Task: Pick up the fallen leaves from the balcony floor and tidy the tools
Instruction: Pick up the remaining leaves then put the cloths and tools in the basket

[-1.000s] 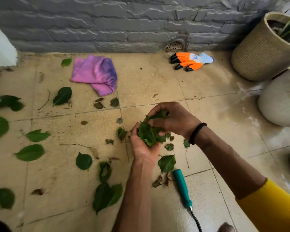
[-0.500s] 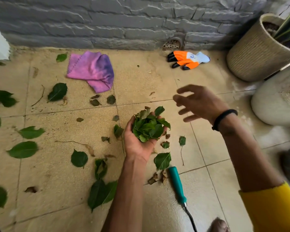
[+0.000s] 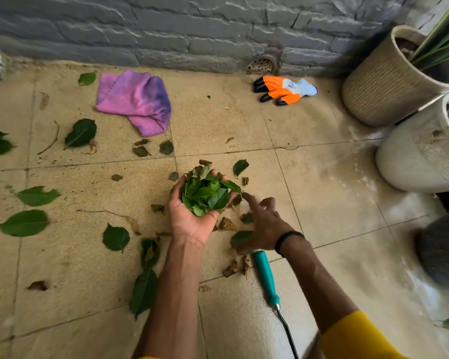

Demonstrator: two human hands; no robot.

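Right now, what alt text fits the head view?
A left hand cups a bunch of green leaves while the right hand reaches to leaves on the tiled floor; a teal-handled tool, pink cloth and orange gloves lie nearby.

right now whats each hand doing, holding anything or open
Left hand: palm up, fingers curled round a bunch of leaves.
Right hand: open, fingers reaching toward the floor, holding nothing visible.

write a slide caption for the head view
Left hand cups a bunch of green leaves; right hand reaches for scraps.
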